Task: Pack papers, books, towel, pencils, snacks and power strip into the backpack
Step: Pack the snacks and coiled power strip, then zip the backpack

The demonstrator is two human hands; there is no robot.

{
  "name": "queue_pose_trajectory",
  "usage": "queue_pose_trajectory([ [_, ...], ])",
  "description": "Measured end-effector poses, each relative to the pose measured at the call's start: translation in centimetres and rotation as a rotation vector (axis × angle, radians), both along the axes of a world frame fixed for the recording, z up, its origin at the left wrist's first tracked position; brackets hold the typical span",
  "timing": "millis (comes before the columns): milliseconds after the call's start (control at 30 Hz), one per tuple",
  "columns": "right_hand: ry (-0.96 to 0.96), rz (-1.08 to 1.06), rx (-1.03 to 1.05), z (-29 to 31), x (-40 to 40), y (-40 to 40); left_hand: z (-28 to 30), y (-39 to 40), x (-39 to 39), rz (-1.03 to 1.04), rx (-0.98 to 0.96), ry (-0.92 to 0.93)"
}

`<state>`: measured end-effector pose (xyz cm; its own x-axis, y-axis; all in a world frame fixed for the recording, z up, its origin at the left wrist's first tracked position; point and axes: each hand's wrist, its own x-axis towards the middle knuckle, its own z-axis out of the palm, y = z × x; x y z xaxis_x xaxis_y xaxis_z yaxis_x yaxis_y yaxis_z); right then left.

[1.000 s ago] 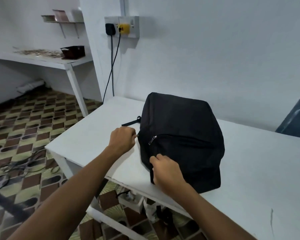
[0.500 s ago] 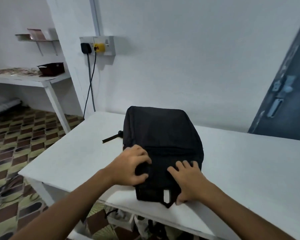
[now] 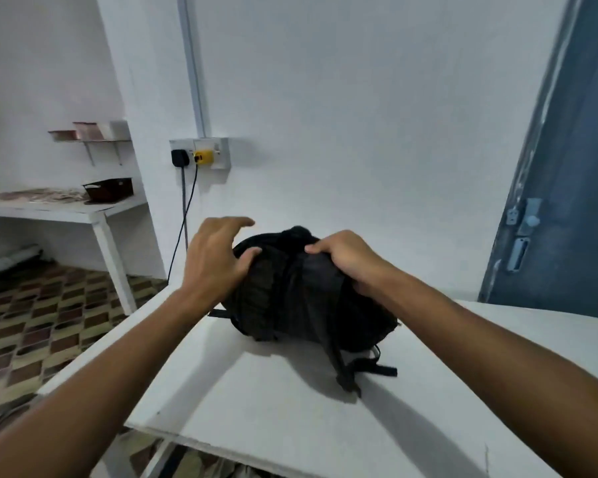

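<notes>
A black backpack point(image 3: 301, 298) stands tipped up on the white table point(image 3: 290, 401), its back panel and straps facing me. One strap point(image 3: 363, 369) trails onto the tabletop at the front right. My left hand point(image 3: 216, 257) rests on the bag's upper left side, thumb pressing the fabric and fingers spread, the upper ones lifted off it. My right hand point(image 3: 346, 258) grips the top right of the bag, fingers curled over the fabric. The bag looks zipped; none of the other task items can be seen.
A wall socket point(image 3: 201, 154) with a black plug and a yellow plug sits behind the bag, cables hanging down. A second white table point(image 3: 59, 208) with a dark tray point(image 3: 108, 189) stands at left. A blue door point(image 3: 563, 215) is at right. The floor is patterned tile.
The backpack lay flat with both hands on its near end; now it is lifted and turned upright, straps toward me. Both hands moved up to its top. My view tilted upward.
</notes>
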<state>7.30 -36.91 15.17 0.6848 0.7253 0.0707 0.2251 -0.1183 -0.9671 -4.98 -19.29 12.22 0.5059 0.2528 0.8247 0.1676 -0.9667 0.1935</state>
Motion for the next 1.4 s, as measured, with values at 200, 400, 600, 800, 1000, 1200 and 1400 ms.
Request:
queue_pose_trajectory([
  [200, 0.648, -0.202, 0.554, 7.7, 3.8, 3.0, 4.9, -6.0, -0.7, -0.185, -0.376, -0.198],
  [400, 0.779, -0.252, 0.633, 8.5, 4.9, 2.6, 0.1, -8.2, -0.7, -0.213, -0.447, 0.146],
  [600, 0.62, -0.004, 0.556, 8.4, 2.2, 0.8, -2.8, -4.0, 3.1, -0.117, -0.809, 0.013],
  [800, -0.737, -0.513, 0.462, 4.4, 6.8, -5.4, -2.7, 1.2, 5.8, -0.166, -0.981, -0.036],
  [1000, -0.074, -0.232, 0.098, -6.4, 14.7, -6.1, -6.6, 3.1, 7.1, -0.271, -1.03, -0.189],
  [1200, 0.029, -0.404, 0.319, -8.8, 16.0, -0.3, -7.3, 5.6, 11.9, -0.167, -1.068, -0.266],
  [1400, 0.002, -0.504, 0.383, -6.4, 20.6, 1.6, -4.8, 8.2, 18.1, -0.162, -1.047, -0.249],
])
